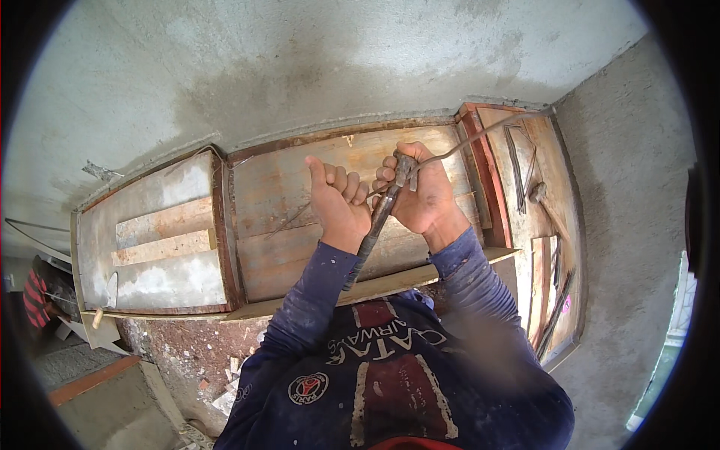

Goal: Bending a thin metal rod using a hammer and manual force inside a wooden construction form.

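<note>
Above the middle wooden panel, my right hand (429,196) is closed around the head of a hammer (381,217). Its dark handle slants down toward my chest, past my left wrist. A long thin metal rod (480,136) runs from the right wall corner into my right hand, against the hammer head. My left hand (341,204) is curled in a fist beside it, thumb raised, with the rod passing through its fingers. The rod's thin end sticks out to the left of that fist. Exactly how hammer and rod meet is partly hidden by my fingers.
Wooden formwork panels (277,259) line the plastered wall. Two boards (166,221) and a trowel (112,289) lie on the left panel. On the right panel are another hammer (551,210), bent rods (517,169) and wood strips. Rubble (184,345) covers ground at lower left.
</note>
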### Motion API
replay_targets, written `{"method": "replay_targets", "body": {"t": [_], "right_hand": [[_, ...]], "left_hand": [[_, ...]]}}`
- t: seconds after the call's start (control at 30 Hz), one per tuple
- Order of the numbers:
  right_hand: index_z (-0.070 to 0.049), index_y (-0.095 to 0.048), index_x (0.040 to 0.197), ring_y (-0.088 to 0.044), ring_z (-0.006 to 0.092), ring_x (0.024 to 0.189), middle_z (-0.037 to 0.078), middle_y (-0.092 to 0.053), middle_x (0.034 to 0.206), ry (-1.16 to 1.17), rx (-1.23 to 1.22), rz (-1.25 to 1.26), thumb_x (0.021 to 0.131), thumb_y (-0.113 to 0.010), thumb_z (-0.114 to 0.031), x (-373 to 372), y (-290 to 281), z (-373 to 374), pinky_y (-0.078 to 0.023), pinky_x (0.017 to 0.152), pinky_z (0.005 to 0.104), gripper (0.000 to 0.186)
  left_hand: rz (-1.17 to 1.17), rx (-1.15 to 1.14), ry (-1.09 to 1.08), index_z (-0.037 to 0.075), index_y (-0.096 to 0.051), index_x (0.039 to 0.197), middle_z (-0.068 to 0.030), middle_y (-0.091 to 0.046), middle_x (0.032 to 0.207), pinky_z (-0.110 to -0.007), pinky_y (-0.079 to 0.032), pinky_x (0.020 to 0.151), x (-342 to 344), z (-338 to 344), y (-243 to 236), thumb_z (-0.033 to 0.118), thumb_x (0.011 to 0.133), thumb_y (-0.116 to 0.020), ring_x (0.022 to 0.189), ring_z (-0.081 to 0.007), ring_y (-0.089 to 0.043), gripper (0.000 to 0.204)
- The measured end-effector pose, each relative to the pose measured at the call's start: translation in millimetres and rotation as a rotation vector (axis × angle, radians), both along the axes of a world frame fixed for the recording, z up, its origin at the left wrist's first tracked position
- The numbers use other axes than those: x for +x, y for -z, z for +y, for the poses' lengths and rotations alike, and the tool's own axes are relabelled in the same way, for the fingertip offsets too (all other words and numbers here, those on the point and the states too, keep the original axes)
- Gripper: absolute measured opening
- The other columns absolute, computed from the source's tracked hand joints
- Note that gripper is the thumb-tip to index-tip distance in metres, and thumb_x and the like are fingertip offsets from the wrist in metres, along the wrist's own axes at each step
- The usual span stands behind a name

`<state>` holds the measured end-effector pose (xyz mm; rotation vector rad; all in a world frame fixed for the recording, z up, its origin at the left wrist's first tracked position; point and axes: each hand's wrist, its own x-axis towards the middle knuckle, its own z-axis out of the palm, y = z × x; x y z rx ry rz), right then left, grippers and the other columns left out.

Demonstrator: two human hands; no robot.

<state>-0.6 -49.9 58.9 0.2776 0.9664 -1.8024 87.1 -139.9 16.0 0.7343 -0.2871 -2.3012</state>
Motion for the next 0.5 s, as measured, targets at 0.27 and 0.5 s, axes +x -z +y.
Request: {"method": "replay_targets", "body": {"t": [0.27,0.5], "right_hand": [[-0.010,-0.059,0.077,-0.055,0.0250,0.069,0.006,-0.060,0.071,-0.044,0.029,-0.092,0.094,-0.054,-0.032,-8,2,10,-0.045,0.077,0.0453,0.027],[-0.011,-0.058,0.085,-0.055,0.0222,0.070,0.006,-0.061,0.074,0.051,0.045,0.215,0.101,-0.052,-0.044,-5,4,8,-0.045,0.075,0.0391,0.038]], "left_hand": [[-0.008,-0.074,-0.011,0.017,-0.033,0.070,0.0053,-0.021,0.060,-0.027,-0.020,0.044,4,8,4,0.055,0.103,-0.050,0.050,-0.0092,-0.019,0.053],[-0.023,-0.083,0.078,0.017,-0.034,0.070,0.0053,-0.020,0.059,-0.027,-0.021,0.044,9,2,5,0.051,0.105,-0.047,0.050,-0.0093,-0.019,0.051]]}}
